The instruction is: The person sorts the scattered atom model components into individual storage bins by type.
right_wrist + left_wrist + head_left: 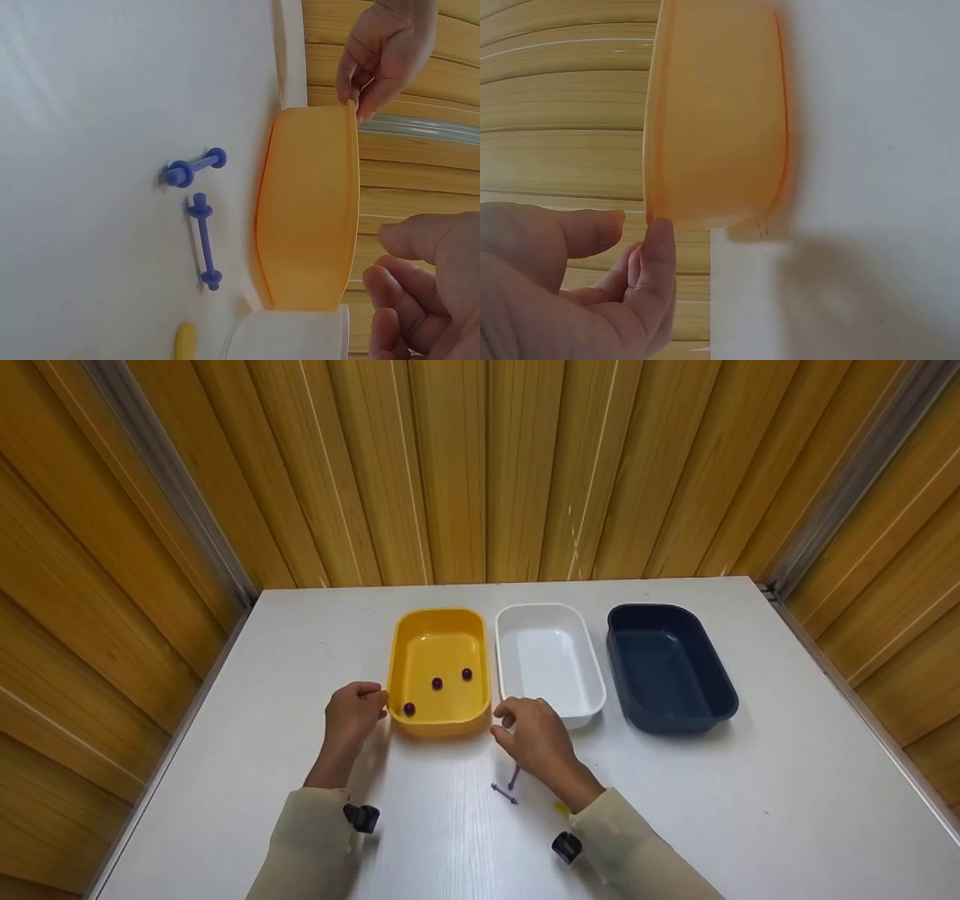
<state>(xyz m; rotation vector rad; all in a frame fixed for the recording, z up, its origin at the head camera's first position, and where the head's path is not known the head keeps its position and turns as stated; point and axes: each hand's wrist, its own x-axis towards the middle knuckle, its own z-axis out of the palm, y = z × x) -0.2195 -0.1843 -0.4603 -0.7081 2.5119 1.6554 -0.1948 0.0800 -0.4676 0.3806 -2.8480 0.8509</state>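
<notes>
A yellow bin (442,728) stands on the table with three dark purple balls inside, one of them a purple ball (437,683) near the middle. At its front left corner is my left hand (354,711), a fingertip against the outer wall and the thumb apart from the rim in the left wrist view. My right hand (537,735) hovers by the front right corner, thumb and fingers loosely bent around nothing. Below it lie two purple rods with collars near their ends: one rod (206,244) and another rod (196,166).
To the right of the yellow bin stand a white bin (592,711) and a dark blue bin (679,723). A small yellow piece (185,343) lies near the rods, partly hidden by my right arm in the head view. Wooden-look panels (480,472) rise behind the white table (300,652).
</notes>
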